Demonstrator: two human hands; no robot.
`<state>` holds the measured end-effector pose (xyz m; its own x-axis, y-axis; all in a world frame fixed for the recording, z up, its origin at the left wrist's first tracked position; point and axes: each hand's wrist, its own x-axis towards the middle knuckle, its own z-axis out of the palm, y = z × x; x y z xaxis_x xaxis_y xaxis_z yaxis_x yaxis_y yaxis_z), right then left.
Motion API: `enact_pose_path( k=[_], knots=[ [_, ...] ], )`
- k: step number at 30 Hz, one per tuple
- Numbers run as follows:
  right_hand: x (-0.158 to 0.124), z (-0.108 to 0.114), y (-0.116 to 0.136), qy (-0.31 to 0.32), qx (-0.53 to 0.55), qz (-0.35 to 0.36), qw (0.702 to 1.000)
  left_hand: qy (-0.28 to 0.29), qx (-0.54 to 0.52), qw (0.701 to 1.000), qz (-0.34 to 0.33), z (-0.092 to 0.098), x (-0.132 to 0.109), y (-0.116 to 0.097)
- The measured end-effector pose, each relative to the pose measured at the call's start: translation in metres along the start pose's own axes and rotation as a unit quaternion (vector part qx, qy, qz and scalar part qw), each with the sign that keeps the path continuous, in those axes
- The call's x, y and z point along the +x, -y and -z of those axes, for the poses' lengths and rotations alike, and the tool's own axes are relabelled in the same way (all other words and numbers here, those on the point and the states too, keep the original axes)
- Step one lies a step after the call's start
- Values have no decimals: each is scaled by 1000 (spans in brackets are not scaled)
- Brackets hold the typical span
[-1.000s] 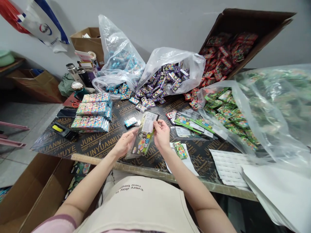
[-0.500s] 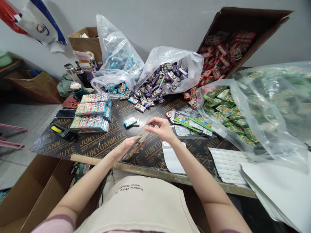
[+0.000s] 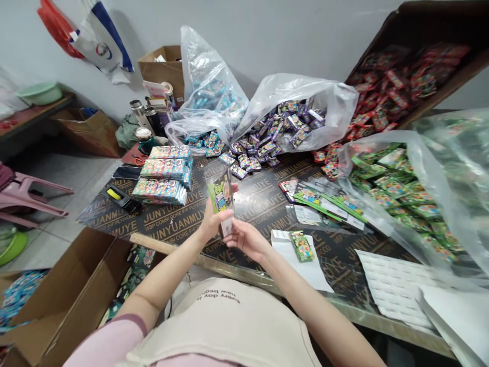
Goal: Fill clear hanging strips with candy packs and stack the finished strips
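Note:
My left hand is closed around a clear-edged printed pouch with green and dark artwork, held upright above the table. At its lower end, the fingers of my right hand are curled against the pouch's pale edge. A small green candy packet lies on a white paper sheet just right of my right hand. More flat printed pouches are fanned out farther right. Purple packets spill from a clear bag beyond my hands.
Stacked filled packs stand at left beside a black tape dispenser. Blue packets, red packets and green packets sit along the back and right. A label sheet lies near the front edge; an open carton is below left.
The view has swung left. The pouch has turned upright in my left hand, and my right hand has moved from its top to its lower end. A green packet now lies on the white paper.

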<state>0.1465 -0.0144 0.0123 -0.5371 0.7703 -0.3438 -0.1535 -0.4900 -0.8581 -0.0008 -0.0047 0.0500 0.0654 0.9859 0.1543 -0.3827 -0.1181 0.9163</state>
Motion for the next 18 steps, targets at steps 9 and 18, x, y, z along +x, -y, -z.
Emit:
enact_pose_path(
  k=[9,18],
  knots=[
    [-23,17,62,-213,-413,410,785,79,-80,966,234,14,-17,4],
    [-20,16,79,12,-483,285,828,126,19,963,238,13,-26,4]
  ],
)
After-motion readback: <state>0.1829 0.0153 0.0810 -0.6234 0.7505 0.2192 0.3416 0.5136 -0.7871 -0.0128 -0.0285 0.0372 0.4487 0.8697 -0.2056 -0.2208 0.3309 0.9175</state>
